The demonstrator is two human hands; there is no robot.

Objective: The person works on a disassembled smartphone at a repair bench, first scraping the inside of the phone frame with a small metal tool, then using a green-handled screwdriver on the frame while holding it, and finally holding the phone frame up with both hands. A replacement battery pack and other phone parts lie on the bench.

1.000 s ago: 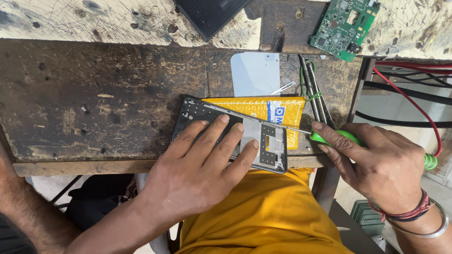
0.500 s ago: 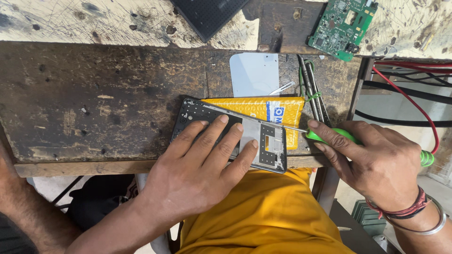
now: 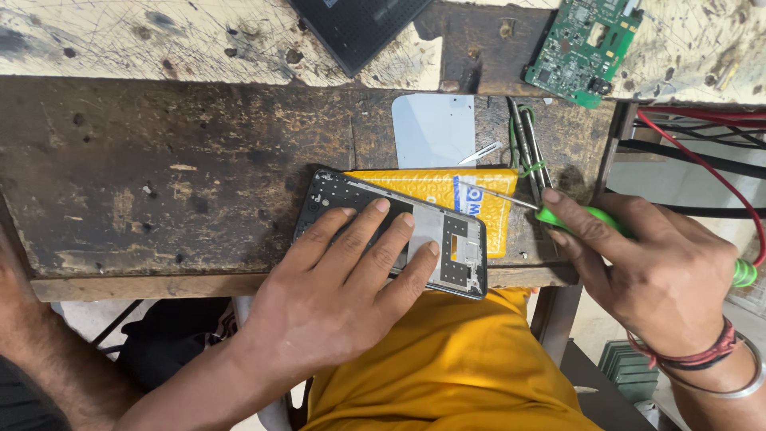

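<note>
Two hands at work, frame centre. Left hand [image 3: 335,299] lies flat, fingers spread, pinning the phone frame [image 3: 399,231] to the wooden bench [image 3: 159,175] so it can't slide. Yellow pouch [image 3: 447,191] sits under it as padding. Right hand [image 3: 646,263], closed round a green screwdriver [image 3: 574,217], aims its tip toward the frame's upper right edge. Circuit board [image 3: 586,48] upper right.

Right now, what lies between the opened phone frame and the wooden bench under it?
In the head view, a yellow padded envelope lies between the phone frame and the bench, under the frame's far end.
</note>
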